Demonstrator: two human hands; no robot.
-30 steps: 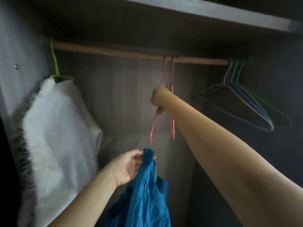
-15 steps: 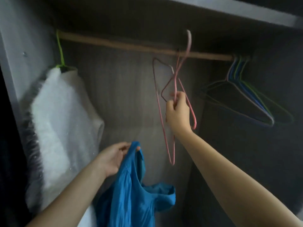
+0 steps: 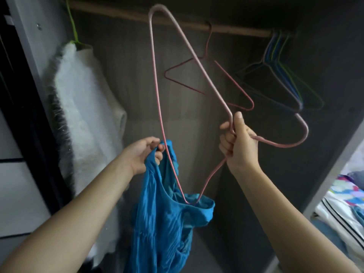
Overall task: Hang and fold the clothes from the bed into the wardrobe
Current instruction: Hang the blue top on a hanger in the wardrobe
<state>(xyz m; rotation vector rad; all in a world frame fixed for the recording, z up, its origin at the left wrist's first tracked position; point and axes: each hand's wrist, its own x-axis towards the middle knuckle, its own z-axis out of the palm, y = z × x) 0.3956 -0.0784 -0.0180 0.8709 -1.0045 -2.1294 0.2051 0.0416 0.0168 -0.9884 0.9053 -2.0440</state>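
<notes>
My right hand [image 3: 238, 143] grips a pink wire hanger [image 3: 155, 91] at its neck, off the rail and turned on end, its hook pointing right. The hanger's lower corner dips into the neck opening of a blue top [image 3: 167, 219]. My left hand [image 3: 143, 152] pinches the top's upper edge and holds it up in front of the open wardrobe. A second pink hanger [image 3: 206, 54] still hangs on the wooden rail [image 3: 226, 30] behind.
A white fluffy garment [image 3: 84, 115] hangs on a green hanger [image 3: 71, 24] at the left. Several empty wire hangers [image 3: 279, 73] hang at the rail's right end. Clothes lie on the bed [image 3: 342, 201] at the far right, past the wardrobe's side panel.
My right hand has lifted one pink hanger off the rail, brought it down and toward me, and tipped its corner into the blue top's neck. My left hand raised the top slightly.
</notes>
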